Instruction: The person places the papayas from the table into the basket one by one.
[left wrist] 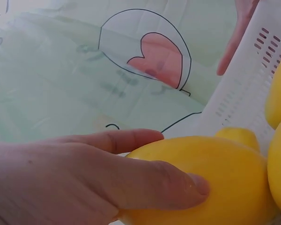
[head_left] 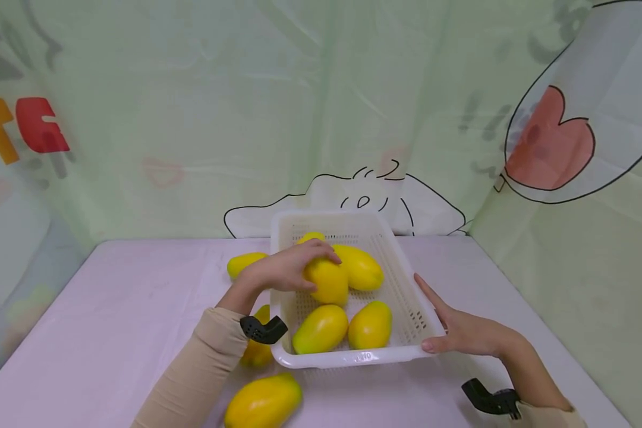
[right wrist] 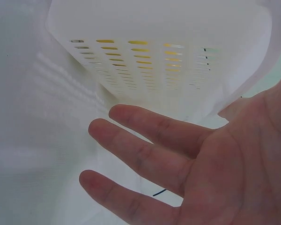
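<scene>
My left hand (head_left: 286,267) reaches over the left rim of a white plastic basket (head_left: 353,356) and grips a yellow mango (head_left: 329,282), thumb on one side and fingers over the top. In the left wrist view the thumb presses along the held mango (left wrist: 210,173). Several other mangoes lie in the basket, including two greenish-yellow ones (head_left: 321,329) at the front and a long one (head_left: 358,268) behind. At the basket's front right corner, my right hand (head_left: 471,333) rests its thumb on the rim. Its other fingers (right wrist: 140,157) extend straight beside the slotted wall.
Outside the basket, on the pale tablecloth (head_left: 155,297), lie a mango (head_left: 264,401) in front, one (head_left: 257,351) partly hidden by the left wrist, and one (head_left: 246,263) at the back left. A printed green curtain (head_left: 208,107) surrounds the table's back and sides.
</scene>
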`<state>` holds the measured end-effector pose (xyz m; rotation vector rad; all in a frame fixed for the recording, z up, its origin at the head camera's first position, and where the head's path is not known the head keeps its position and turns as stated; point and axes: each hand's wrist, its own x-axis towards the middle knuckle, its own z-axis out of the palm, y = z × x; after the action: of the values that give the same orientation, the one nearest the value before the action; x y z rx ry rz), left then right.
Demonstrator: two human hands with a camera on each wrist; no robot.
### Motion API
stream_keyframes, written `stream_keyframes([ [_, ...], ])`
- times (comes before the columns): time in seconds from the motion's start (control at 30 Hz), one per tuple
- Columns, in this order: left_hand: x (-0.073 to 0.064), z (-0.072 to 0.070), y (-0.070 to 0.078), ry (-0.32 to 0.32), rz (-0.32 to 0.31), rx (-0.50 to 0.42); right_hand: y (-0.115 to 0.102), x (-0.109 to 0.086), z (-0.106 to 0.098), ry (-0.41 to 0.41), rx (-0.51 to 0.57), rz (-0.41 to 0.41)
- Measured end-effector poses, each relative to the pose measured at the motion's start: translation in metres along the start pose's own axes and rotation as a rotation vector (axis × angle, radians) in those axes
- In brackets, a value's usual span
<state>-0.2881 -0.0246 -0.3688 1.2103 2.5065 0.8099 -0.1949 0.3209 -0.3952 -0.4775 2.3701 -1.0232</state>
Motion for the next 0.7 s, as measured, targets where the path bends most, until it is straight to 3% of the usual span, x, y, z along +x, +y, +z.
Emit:
stream_keyframes([
  [0.33, -0.007, -0.004, 0.008, -0.042, -0.043, 0.088, -0.001, 0.001, -0.001, 0.005, 0.011, 0.009],
  [0.57, -0.012, -0.002, 0.011, -0.167, -0.196, 0.134, 0.001, 0.001, -0.001, -0.002, 0.019, 0.005],
  [0.7, -0.012, 0.000, 0.009, -0.190, -0.238, 0.134, 0.001, 0.001, -0.001, -0.005, 0.022, 0.001],
])
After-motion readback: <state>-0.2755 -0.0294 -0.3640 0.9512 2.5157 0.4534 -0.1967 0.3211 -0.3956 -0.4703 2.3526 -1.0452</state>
